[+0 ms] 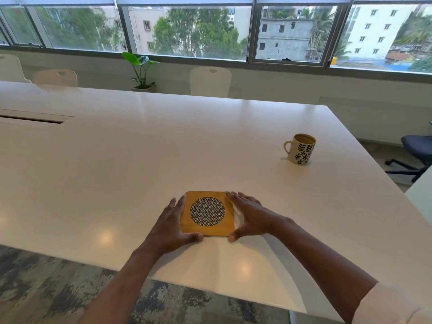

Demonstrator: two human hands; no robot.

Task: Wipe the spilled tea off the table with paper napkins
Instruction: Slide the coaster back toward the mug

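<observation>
A square wooden piece [207,229] with a round black-and-white woven pattern in its middle lies flat on the white table [163,148] near the front edge. My left hand [173,223] lies against its left side with straight fingers, thumb at the near left corner. My right hand [252,216] lies against its right side the same way, thumb at the near right corner. A white mug [301,149] with dark leaf prints, filled with tea, stands upright at the right. I see no napkins and no spilled tea.
A long cable slot [32,119] is set into the table at the far left. White chairs [210,81] and a potted plant [140,69] stand beyond the far edge, under the windows. A dark office chair [418,148] is at the right.
</observation>
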